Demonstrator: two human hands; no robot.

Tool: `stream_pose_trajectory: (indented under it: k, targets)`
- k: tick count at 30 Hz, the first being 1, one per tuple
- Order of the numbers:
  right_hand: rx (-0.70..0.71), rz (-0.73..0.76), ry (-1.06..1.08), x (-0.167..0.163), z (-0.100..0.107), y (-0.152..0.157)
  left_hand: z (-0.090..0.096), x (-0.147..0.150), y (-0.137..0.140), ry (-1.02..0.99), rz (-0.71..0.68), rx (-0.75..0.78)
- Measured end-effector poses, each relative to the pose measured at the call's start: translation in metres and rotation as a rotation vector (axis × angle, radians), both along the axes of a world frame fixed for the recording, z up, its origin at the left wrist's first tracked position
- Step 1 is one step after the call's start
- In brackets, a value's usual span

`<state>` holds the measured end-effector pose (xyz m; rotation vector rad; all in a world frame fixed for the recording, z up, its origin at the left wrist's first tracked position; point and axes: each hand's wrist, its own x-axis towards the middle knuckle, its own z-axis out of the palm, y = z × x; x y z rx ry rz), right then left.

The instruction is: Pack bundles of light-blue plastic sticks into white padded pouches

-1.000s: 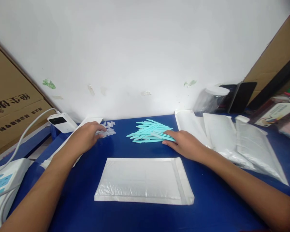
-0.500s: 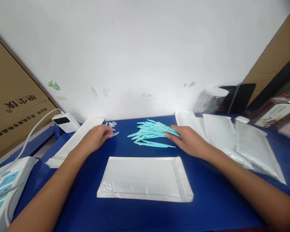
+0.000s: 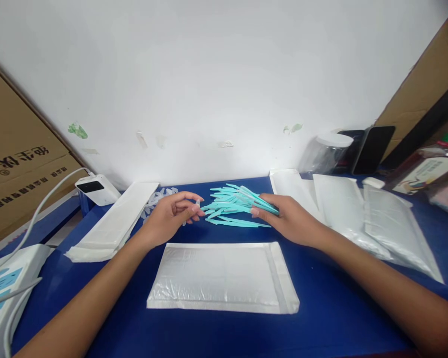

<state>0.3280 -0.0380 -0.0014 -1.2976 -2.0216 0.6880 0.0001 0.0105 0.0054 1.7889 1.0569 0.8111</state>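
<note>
My right hand (image 3: 280, 214) is closed around a bunch of slim turquoise eyebrow razors (image 3: 248, 191) at the right end of the pile. Other loose turquoise razors (image 3: 237, 222) lie on the table below the bunch. Between the thumb and fingers of my left hand (image 3: 179, 211) is a small clear plastic cap (image 3: 197, 203), close to the left tips of the razors. Partly hidden behind that hand are several more clear caps (image 3: 159, 196). A white padded envelope (image 3: 220, 276) lies flat in front of both hands.
White envelopes (image 3: 112, 219) are stacked at the left, with filled clear-faced envelopes (image 3: 343, 209) at the right. A power bank (image 3: 99, 191) and a power strip (image 3: 18, 283) with cables stand left. A lidded jar (image 3: 326, 154), phone (image 3: 373, 149) and bottle (image 3: 425, 171) stand back right.
My left hand has moved right from the cap pile to the razor tips, carrying a cap. The right hand stays on the razors. More caps show at the left.
</note>
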Motion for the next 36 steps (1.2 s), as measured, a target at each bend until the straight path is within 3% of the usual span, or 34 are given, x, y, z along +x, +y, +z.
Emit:
stream_pose_trajectory:
  k: [5, 11, 24, 30, 36]
  targets:
    - [-0.05, 0.008, 0.025, -0.001, -0.003, 0.001, -0.003, 0.014, -0.006, -0.223, 0.076, -0.151]
    - [-0.019, 0.011, -0.023, -0.005, -0.003, -0.001, -0.003, 0.019, -0.012, -0.314, 0.117, -0.27]
    - [0.015, -0.031, 0.057, -0.005, -0.006, -0.002, -0.008, 0.025, -0.015, -0.279, 0.2, -0.107]
    - [-0.004, -0.034, 0.08, -0.002, -0.003, 0.0, -0.005, 0.023, -0.017, -0.288, 0.154, -0.149]
    - [-0.003, -0.022, 0.089, -0.001, -0.004, 0.0, -0.007, 0.022, -0.015, -0.204, 0.136, -0.046]
